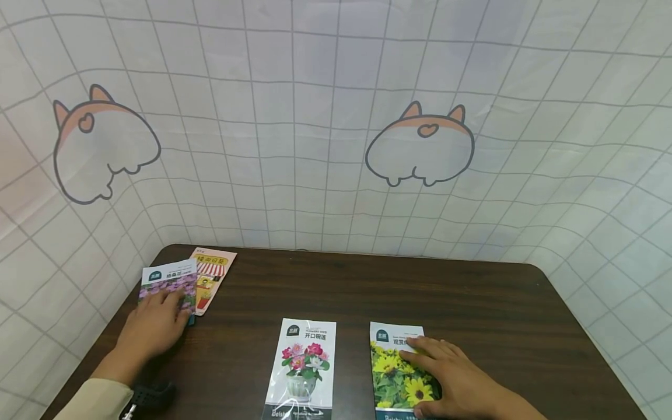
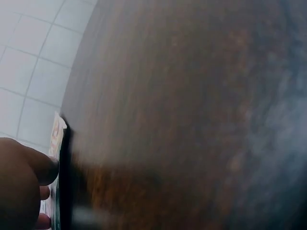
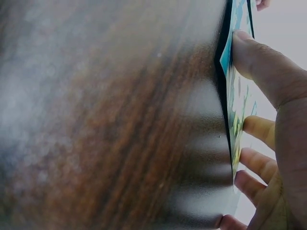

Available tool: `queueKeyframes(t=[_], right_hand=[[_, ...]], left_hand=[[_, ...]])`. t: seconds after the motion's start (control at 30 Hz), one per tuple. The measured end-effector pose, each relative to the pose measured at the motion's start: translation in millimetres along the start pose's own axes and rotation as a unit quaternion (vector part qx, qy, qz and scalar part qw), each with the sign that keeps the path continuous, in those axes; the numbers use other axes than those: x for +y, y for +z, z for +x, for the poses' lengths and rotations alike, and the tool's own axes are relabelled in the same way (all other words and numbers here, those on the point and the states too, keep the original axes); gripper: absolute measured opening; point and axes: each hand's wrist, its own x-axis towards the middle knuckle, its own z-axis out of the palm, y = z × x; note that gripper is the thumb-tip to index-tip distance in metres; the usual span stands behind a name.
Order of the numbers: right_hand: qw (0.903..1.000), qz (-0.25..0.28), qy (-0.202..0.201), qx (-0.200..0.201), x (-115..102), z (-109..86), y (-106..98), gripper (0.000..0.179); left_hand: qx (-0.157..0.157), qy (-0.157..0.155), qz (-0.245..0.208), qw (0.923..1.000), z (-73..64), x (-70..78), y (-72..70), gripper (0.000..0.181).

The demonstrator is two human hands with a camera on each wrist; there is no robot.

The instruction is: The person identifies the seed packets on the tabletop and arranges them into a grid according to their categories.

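A white grid-patterned cloth (image 1: 331, 221) with cartoon corgi rumps surrounds the far side of a dark wood-grain table (image 1: 420, 291). The right hand (image 1: 454, 373) is spread wide over the right part of the yellow-flower seed packet (image 1: 388, 373) at near right, thumb by its near end; the left hand (image 1: 153, 326) rests its extended fingers on the purple-flower seed packet (image 1: 168, 283) at far left. Neither visibly grips its packet. The lotus seed packet (image 1: 301, 364) lies face up, untouched, at near centre, and the pink sunflower packet (image 1: 217, 271) lies at far left, partly covered by the purple one. The handling looks part-way done: two packets are together at far left, while two lie separately on the near side, perhaps left to deal with; whether they belong with the far pair cannot be told. Three packets bear a dark arched logo, its lettering too small to read. The lotus one reads "开口碗莲" and "FLOWERS SEED", with "Beish…" on its dark near band; the purple, "格桑花"; the yellow, "观赏…" before fingers hide the rest; the pink, "向日葵" after an unclear character.
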Motion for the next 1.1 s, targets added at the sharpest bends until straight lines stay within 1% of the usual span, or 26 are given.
queueKeyframes(t=[0.13,0.4,0.57,0.8,1.1], right_hand=[[1.0,-0.004,0.0,0.002,-0.2,0.1,0.0,0.089],[1.0,0.001,-0.007,0.004,1.0,-0.1,0.3,0.088],[1.0,0.001,-0.006,0.005,1.1,0.2,0.7,0.088],[0.9999,-0.004,-0.009,0.01,1.9,0.2,1.4,0.088],[0.9999,-0.006,-0.008,0.009,2.4,0.1,2.3,0.089]], left_hand=[[-0.005,0.002,-0.005,1.0,0.9,1.0,2.7,0.051],[-0.001,0.027,-0.006,0.9996,4.3,10.1,6.4,0.048],[0.002,0.041,-0.007,0.9991,6.8,19.0,9.3,0.046],[0.006,0.049,-0.009,0.9987,9.2,35.9,12.9,0.046],[0.01,0.077,0.008,0.9969,16.6,56.9,18.4,0.044]])
